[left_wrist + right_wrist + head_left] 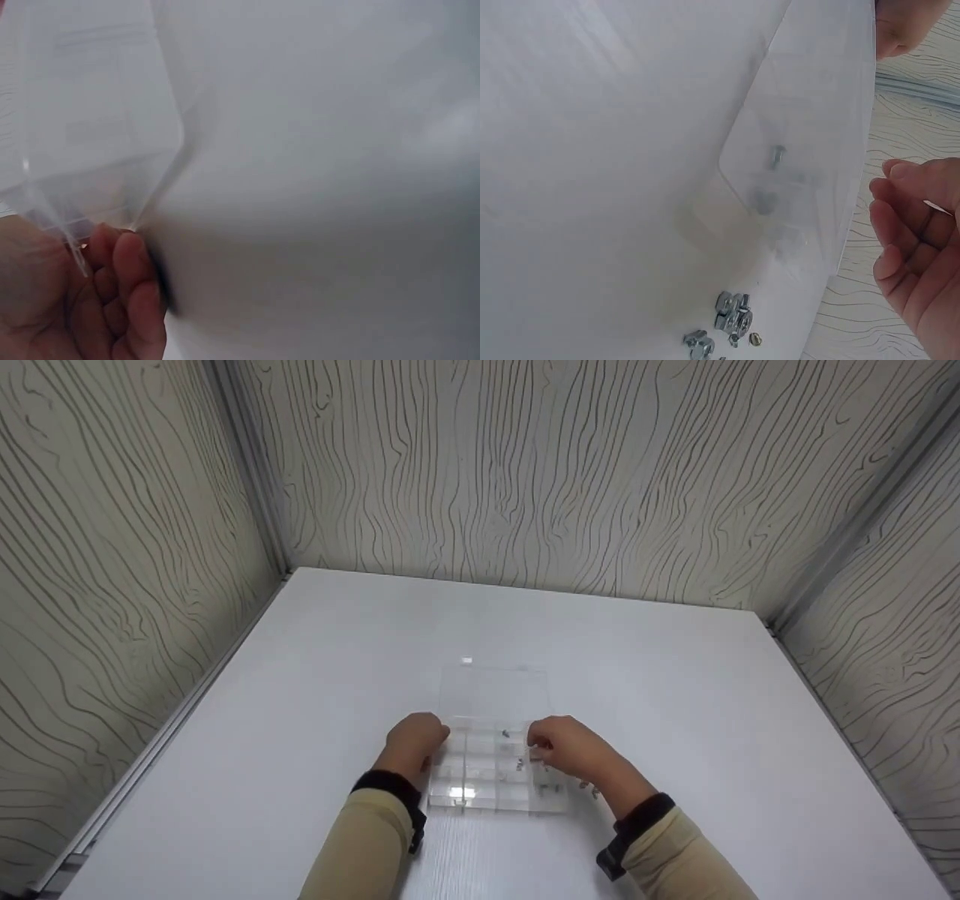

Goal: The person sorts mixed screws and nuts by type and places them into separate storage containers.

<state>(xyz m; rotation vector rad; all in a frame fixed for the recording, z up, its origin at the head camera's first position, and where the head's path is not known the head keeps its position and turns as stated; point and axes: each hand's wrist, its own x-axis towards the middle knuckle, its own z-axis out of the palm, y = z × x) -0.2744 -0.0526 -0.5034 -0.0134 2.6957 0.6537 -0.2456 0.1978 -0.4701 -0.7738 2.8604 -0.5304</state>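
A clear plastic compartment box (480, 808) lies on the table, its transparent lid (495, 690) folded back toward the far side. My left hand (416, 739) grips the left side of the box; in the left wrist view its curled fingers (135, 259) hold the wall. Over the right-hand compartments is my right hand (570, 746), thumb and forefinger tips together. I cannot tell whether something small sits between them. Small metal fasteners (519, 763) lie in some compartments. Through the box wall a screw (778, 156) shows in the right wrist view.
Several loose shiny nuts or bolts (735, 313) lie on the table just right of the box, under my right forearm. The white table (360, 637) stretches back to a wood-grain patterned wall (487, 472), with similar panels on both sides.
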